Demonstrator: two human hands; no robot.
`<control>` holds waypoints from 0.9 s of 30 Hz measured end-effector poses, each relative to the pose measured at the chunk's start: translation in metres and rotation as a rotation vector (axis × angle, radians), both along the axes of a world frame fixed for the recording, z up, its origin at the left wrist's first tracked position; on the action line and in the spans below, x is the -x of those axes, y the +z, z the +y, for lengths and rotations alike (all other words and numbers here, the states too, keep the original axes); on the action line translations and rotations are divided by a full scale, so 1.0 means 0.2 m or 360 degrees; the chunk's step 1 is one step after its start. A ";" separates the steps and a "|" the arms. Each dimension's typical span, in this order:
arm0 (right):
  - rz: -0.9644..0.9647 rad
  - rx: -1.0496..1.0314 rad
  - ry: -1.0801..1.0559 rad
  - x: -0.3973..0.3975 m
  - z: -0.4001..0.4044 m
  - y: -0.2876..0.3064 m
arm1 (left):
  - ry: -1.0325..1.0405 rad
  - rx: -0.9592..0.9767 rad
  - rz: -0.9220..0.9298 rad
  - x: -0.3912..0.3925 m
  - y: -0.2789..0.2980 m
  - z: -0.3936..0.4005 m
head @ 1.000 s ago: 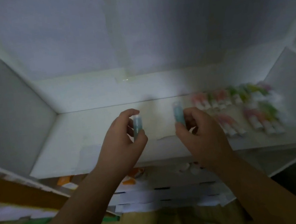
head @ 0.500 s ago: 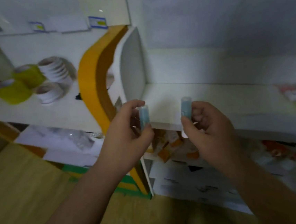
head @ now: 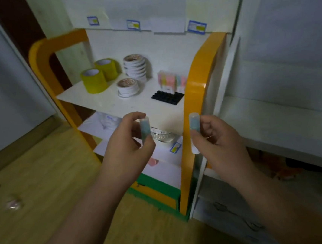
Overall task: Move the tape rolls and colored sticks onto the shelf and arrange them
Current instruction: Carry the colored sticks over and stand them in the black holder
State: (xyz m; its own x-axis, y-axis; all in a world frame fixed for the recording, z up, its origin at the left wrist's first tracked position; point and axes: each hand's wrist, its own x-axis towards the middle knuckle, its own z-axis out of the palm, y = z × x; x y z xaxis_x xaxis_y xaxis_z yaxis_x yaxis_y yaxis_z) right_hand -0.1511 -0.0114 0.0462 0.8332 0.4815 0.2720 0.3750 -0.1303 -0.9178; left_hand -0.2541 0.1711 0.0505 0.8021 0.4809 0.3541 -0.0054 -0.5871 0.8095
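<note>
The white shelf board framed by curved orange side panels sits at 12 o'clock from the hands. On it, 2 yellow tape rolls stand at 10 o'clock, a tall stack of white tape rolls with a shorter stack just in front, and pastel colored sticks upright at 1 o'clock behind a black studded mat. The right orange panel rises between the 2 hands.

The left hand pinches an upright pale blue stick with a clear cap between thumb and curled fingers. The right hand grips a matching pale blue stick, also upright, below the board's front edge.
</note>
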 end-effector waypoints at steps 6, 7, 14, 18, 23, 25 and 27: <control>0.0018 -0.0056 0.0107 -0.08 0.32 -0.04 | 0.0138 -0.0050 0.0037 -0.05 -0.05 0.24; 0.0032 -0.0073 0.0114 -0.11 0.37 -0.05 | 0.0160 -0.0075 0.0049 -0.07 -0.05 0.28; 0.0069 -0.0204 0.0130 -0.32 0.72 -0.04 | 0.0140 -0.0139 0.0095 -0.30 -0.02 0.56; 0.0091 -0.0247 0.0080 -0.43 0.88 -0.05 | 0.0158 -0.0180 0.0096 -0.44 -0.01 0.70; 0.0051 -0.0212 -0.0048 -0.54 0.99 -0.09 | 0.0112 -0.0136 0.0061 -0.59 -0.01 0.84; 0.0023 -0.0232 -0.0147 -0.58 1.01 -0.10 | 0.0042 -0.0109 0.0036 -0.67 0.00 0.88; 0.0012 -0.0248 -0.0265 -0.61 1.02 -0.11 | -0.0080 -0.0094 0.0009 -0.76 0.01 0.93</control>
State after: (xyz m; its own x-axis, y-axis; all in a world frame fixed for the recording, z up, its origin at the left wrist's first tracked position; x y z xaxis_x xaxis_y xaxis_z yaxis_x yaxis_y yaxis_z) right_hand -0.0283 0.1930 0.0250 0.9000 0.2899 0.3257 0.3530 -0.0459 -0.9345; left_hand -0.1026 0.3578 0.0525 0.8266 0.4185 0.3762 -0.0316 -0.6330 0.7735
